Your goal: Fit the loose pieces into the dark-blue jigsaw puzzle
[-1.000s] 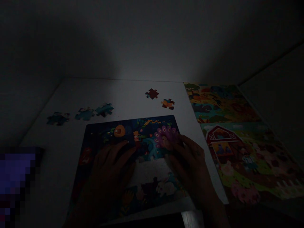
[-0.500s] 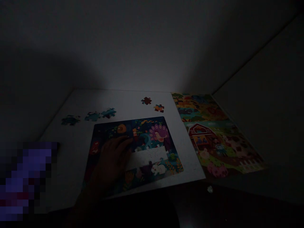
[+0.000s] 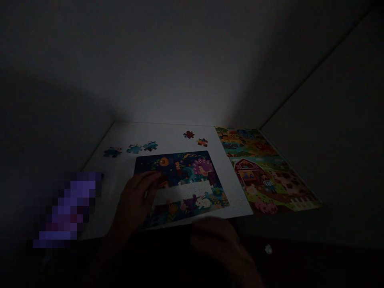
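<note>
A jigsaw puzzle (image 3: 175, 162) with a dark night scene, a purple peacock and a white rabbit lies on the white table. A white gap without pieces (image 3: 192, 191) runs across its middle. My left hand (image 3: 135, 202) rests over the puzzle's left side, fingers stretched and slightly bent, thumb apart from them; no piece shows in it. Below the puzzle's near edge hovers my right hand (image 3: 219, 240), dark and blurred, its fingers hard to make out. Beyond the puzzle lie loose pieces: a dark one (image 3: 112, 152), two teal ones (image 3: 134, 148), a reddish one (image 3: 189, 135) and an orange one (image 3: 202, 142).
On the right lie a farm puzzle (image 3: 270, 184) and, behind it, a puzzle with wild animals (image 3: 246, 142). A pixelated purple object (image 3: 70, 208) sits at the left. Pale walls (image 3: 180, 80) enclose the table's back and sides. The light is very dim.
My right hand has come into view at the bottom. My left hand has shifted towards the puzzle's left edge. The whole view has moved, so the table appears slightly smaller.
</note>
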